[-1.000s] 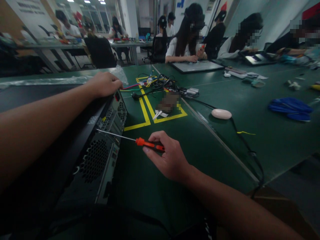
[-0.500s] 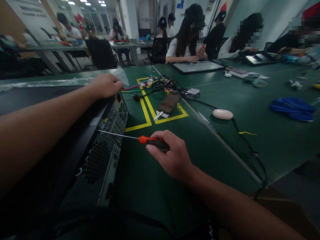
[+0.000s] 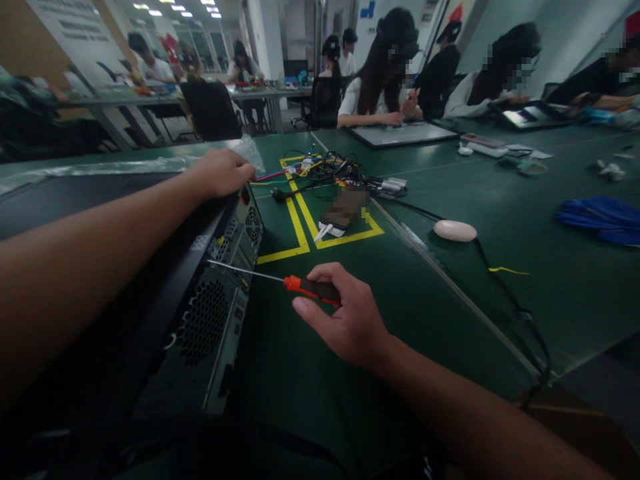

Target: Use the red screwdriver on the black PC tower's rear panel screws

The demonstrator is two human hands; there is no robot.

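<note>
A black desktop computer case (image 3: 200, 320) lies on its side on the green table (image 3: 450, 313), its perforated metal rear panel facing right. My left hand (image 3: 220, 173) rests closed over the case's far top corner. My right hand (image 3: 345, 317) grips a screwdriver (image 3: 300, 285) with an orange and black handle. Its thin metal shaft points left, and the tip touches the upper edge of the rear panel.
Yellow tape lines (image 3: 300, 233) mark the table behind the case. A tangle of cables (image 3: 330, 167), a white oval device (image 3: 455, 231) with a black cord, and blue cloth (image 3: 600, 217) lie around. Several people sit at the far side and at other tables.
The view has shifted slightly. My right hand and the screwdriver stay at the rear panel, and my left hand keeps its place on the case corner.
</note>
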